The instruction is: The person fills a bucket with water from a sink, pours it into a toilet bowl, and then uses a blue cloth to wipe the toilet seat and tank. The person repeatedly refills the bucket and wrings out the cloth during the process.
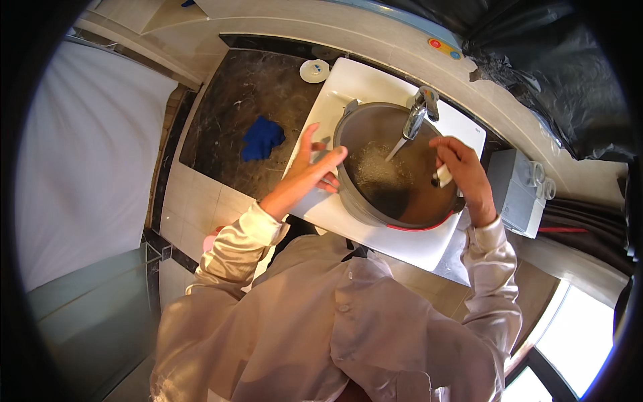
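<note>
A large grey round bucket point(364, 213) sits in a white ceramic washbasin point(309, 201), with brownish water point(387, 176) inside. A stream from the chrome faucet point(414, 118) falls into it and stirs up bubbles. Beside the bucket's left rim is my left hand point(309, 171), fingers spread and holding nothing; its thumb is close to the rim, but contact cannot be told. Over the right side of the bucket, my right hand point(461, 171) has its fingers curled around a small whitish piece point(444, 176) with a dark end. Those fingers partly hide the piece.
On the dark marble counter point(216, 115) to the left lie a blue cloth point(262, 138) and a small white dish point(314, 71). Right of the basin are a grey box point(512, 186) and glass cups point(536, 173). Black plastic sheeting point(557, 75) hangs at the upper right.
</note>
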The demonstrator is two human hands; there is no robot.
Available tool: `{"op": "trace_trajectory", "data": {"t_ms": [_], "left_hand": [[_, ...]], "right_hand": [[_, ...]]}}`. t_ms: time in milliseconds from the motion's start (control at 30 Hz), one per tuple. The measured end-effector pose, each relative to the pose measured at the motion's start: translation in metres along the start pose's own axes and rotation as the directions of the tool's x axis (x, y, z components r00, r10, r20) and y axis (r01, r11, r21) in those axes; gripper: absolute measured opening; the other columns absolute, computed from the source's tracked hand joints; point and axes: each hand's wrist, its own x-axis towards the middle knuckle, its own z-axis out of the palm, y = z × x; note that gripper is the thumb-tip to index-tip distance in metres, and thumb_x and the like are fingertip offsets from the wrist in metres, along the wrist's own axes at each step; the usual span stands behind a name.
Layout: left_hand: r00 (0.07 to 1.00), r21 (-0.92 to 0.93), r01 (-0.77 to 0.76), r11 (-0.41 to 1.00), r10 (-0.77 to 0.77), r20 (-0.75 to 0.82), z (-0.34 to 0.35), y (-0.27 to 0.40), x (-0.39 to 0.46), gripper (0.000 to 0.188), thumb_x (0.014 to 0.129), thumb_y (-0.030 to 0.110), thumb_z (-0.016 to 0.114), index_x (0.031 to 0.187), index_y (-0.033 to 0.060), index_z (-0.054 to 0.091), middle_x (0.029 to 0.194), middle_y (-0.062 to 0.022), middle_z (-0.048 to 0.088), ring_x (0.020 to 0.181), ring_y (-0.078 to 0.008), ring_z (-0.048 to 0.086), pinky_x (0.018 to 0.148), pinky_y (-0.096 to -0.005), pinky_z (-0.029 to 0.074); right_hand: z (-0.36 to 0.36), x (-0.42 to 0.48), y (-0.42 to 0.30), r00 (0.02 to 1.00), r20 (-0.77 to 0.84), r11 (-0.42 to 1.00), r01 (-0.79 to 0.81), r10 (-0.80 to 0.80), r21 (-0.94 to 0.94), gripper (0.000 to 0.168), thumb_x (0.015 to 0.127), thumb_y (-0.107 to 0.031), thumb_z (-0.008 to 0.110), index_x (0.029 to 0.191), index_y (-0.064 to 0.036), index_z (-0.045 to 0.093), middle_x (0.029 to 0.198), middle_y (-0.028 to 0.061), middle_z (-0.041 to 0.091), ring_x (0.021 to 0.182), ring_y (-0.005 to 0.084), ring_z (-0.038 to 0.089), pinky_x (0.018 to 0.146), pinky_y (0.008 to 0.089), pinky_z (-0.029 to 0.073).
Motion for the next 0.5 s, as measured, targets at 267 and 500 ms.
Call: {"op": "trace_trajectory", "data": {"t_ms": [267, 500], "left_hand": [[0.890, 0.055, 0.226, 0.973, -0.229, 0.393, 0.000, -0.004, 0.040, 0.078, 0.088, 0.042, 0.063, 0.143, -0.0015, 0.031, 0.135, -0.0241, 0.051, 0.072, -0.0326, 0.071, 0.063, -0.0380, 0.063], [0.831, 0.142, 0.346, 0.927, -0.373, 0.413, -0.007, 0.022, 0.059, 0.048, 0.083, 0.017, 0.058, 0.123, -0.0093, 0.051, 0.111, -0.0260, 0.063, 0.070, -0.0403, 0.070, 0.063, -0.0454, 0.063]], "right_hand": [[0.025, -0.086, -0.028, 0.940, 0.091, 0.819, 0.331, -0.328, -0.469, 0.042, 0.081, -0.026, 0.078, 0.116, -0.005, 0.065, 0.093, 0.0119, 0.067, 0.081, 0.0272, 0.067, 0.071, 0.0353, 0.052], [0.071, -0.110, -0.010, 0.890, 0.107, 0.395, 0.301, -0.443, -0.868, 0.029, 0.073, -0.032, 0.077, 0.095, -0.015, 0.070, 0.085, 0.0022, 0.062, 0.080, 0.0238, 0.062, 0.067, 0.0369, 0.052]]}}
